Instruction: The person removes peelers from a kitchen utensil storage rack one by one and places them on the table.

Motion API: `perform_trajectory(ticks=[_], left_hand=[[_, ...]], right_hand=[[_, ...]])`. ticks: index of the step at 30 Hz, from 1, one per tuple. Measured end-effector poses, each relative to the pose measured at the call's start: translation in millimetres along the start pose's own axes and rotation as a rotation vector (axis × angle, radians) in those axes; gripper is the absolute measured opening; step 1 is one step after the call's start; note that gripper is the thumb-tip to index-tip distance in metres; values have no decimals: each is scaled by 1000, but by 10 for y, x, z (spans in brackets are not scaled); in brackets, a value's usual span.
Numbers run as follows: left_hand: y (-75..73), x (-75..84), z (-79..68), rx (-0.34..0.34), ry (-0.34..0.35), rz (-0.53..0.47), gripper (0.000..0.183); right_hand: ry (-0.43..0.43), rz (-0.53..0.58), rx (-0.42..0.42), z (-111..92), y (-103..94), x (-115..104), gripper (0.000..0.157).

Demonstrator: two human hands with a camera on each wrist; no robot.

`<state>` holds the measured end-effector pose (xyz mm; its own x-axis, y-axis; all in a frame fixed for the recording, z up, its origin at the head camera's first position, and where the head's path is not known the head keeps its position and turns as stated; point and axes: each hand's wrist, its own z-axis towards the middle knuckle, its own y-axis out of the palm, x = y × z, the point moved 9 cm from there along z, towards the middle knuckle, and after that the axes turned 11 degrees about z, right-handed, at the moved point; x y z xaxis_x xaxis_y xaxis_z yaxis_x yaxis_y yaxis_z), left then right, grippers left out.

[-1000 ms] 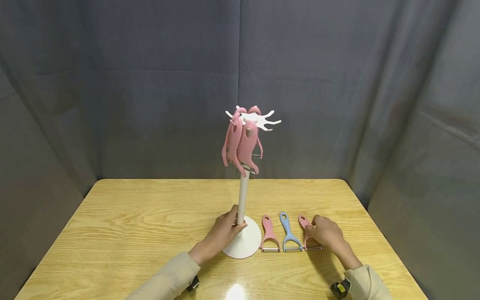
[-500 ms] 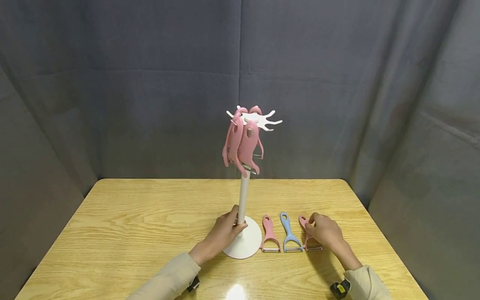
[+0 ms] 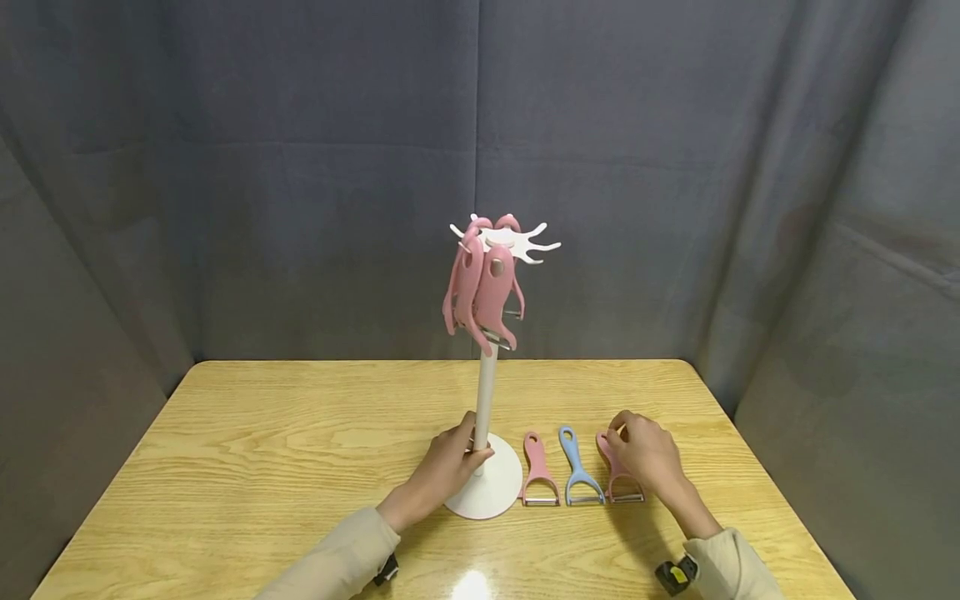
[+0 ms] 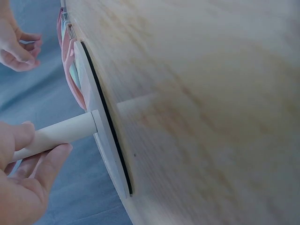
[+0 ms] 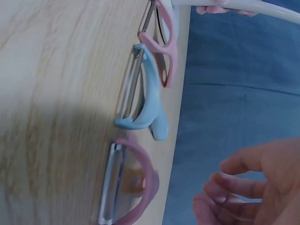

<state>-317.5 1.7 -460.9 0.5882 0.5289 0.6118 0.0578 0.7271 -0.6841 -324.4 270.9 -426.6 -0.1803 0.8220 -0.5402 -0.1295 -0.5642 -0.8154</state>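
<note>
A white stand with a forked top has its pole (image 3: 487,387) gripped low by my left hand (image 3: 441,468), just above the round base (image 3: 491,500); in the left wrist view, thumb and fingers (image 4: 54,164) wrap around the pole. Several pink peelers (image 3: 495,292) hang from the stand's arms on the left and front. Three more lie in a row to the right of the base: a pink peeler (image 3: 536,458), a blue peeler (image 3: 572,454) and another pink peeler (image 5: 151,187). Over this last one hovers my right hand (image 3: 651,452), fingers loosely bent and holding nothing.
Bare white prongs (image 3: 543,246) stick out at the right of the stand's top. The wooden table (image 3: 300,433) reaches back to a grey curtain (image 3: 337,208), which also closes off both sides.
My right hand has lifted slightly and shifted back toward the handle end of the rightmost pink peeler. The left hand, the stand and the peelers stay where they were.
</note>
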Motion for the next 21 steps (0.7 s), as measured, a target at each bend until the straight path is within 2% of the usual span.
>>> perform_trajectory(ticks=[21], left_hand=[[2,1,-2,-7,-6,-8,26]], right_hand=[[-126,104,103,109,-113,-351,8]])
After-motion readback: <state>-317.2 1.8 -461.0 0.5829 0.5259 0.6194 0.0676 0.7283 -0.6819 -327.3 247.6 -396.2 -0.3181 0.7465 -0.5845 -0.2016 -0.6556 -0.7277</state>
